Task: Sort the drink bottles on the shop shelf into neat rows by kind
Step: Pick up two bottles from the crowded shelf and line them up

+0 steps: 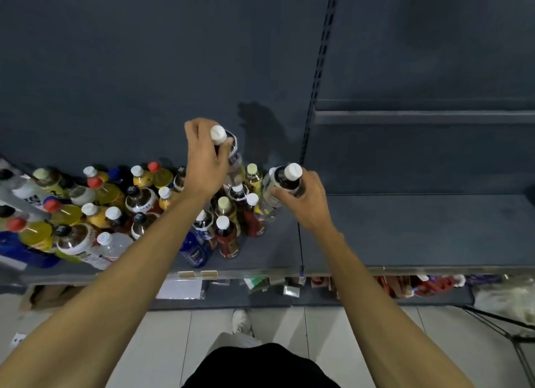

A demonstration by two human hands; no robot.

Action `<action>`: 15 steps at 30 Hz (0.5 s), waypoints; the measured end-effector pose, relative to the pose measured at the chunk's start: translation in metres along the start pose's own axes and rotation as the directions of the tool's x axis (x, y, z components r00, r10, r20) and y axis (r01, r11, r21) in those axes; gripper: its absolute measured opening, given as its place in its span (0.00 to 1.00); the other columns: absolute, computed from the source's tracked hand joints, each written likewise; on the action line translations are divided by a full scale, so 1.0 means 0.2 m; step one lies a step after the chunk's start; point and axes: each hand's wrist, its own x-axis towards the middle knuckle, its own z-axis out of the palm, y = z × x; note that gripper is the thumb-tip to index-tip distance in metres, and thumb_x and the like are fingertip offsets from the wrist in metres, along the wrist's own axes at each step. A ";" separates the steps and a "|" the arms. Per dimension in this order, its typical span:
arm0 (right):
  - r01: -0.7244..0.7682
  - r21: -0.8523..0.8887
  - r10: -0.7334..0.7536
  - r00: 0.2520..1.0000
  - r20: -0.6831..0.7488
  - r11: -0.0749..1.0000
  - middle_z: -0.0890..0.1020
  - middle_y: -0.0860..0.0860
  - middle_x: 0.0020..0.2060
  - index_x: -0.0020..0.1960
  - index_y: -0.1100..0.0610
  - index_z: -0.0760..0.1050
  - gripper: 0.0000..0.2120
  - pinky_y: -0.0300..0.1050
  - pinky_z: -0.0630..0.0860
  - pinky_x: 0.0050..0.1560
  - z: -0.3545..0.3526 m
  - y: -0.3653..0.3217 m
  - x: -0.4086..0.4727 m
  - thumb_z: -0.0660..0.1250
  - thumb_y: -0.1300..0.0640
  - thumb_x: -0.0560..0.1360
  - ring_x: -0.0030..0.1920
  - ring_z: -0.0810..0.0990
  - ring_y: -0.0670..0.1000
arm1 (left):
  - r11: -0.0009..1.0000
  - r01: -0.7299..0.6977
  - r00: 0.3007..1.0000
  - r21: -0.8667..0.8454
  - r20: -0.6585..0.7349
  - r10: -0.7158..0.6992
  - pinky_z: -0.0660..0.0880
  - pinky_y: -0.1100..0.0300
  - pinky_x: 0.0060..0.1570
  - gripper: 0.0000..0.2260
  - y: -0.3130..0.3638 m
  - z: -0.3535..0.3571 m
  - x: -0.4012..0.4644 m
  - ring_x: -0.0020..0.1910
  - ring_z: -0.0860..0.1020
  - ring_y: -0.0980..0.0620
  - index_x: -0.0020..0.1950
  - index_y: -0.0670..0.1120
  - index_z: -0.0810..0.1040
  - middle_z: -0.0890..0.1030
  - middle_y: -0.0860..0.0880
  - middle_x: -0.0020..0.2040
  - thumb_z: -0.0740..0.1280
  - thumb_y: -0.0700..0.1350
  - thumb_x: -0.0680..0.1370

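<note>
My left hand (204, 162) has its fingers curled round the neck of a white-capped bottle (228, 150) with a clear body and a dark-printed label, lifted above the standing cluster, toward the back wall of the shelf. My right hand (301, 198) curls its fingers round the shoulder of a second white-capped bottle (285, 180), dark liquid, pale label, tilted, at the right end of the cluster. Two bottles are held, one per hand.

Just below and between the hands, at the middle of the shelf (405, 228), stand two pale-yellow-capped bottles (252, 175), two red-labelled bottles with white caps (226, 237), and two blue bottles (197, 250), the front one near the shelf's front edge. Others in this group are partly hidden by my left forearm, so I cannot count them fully.

Toward the left end of the shelf the stock is mixed: four red-capped yellow bottles (36, 231), several white-capped orange ones (95, 215), and dark bottles with black caps (139, 198), some tilted. An exact count there I cannot tell.

The right half of the shelf is bare grey surface. Price-tag holders (197, 274) sit on the front edge. Below it, a lower shelf with packets (428, 286), a tiled floor (289, 324) and one white shoe (241, 321).
</note>
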 end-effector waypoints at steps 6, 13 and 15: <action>0.008 0.248 0.032 0.987 -0.156 0.969 0.82 0.50 0.52 0.61 0.55 0.75 0.21 0.53 0.79 0.55 -0.21 0.03 -0.14 0.73 0.52 0.71 0.53 0.81 0.49 | 0.950 0.159 0.984 -0.269 -0.034 -0.175 0.66 0.73 0.54 0.12 0.27 0.20 -0.18 0.50 0.70 0.64 0.65 0.42 0.68 0.69 0.46 0.56 0.60 0.43 0.81; -0.099 0.421 0.220 0.943 -0.249 0.902 0.80 0.53 0.53 0.65 0.60 0.71 0.17 0.41 0.79 0.49 -0.55 0.17 -0.38 0.65 0.55 0.79 0.50 0.81 0.46 | 0.883 0.200 0.979 -0.424 0.128 -0.160 0.65 0.79 0.50 0.14 0.59 0.48 -0.38 0.50 0.74 0.67 0.65 0.43 0.72 0.77 0.55 0.53 0.61 0.47 0.81; -0.105 0.476 0.269 0.918 -0.292 0.873 0.80 0.55 0.50 0.63 0.61 0.72 0.15 0.40 0.79 0.45 -0.64 0.18 -0.44 0.61 0.54 0.81 0.46 0.81 0.47 | 0.871 0.178 0.979 -0.458 0.172 -0.110 0.69 0.74 0.52 0.12 0.69 0.58 -0.45 0.49 0.77 0.61 0.60 0.46 0.76 0.79 0.55 0.50 0.61 0.49 0.80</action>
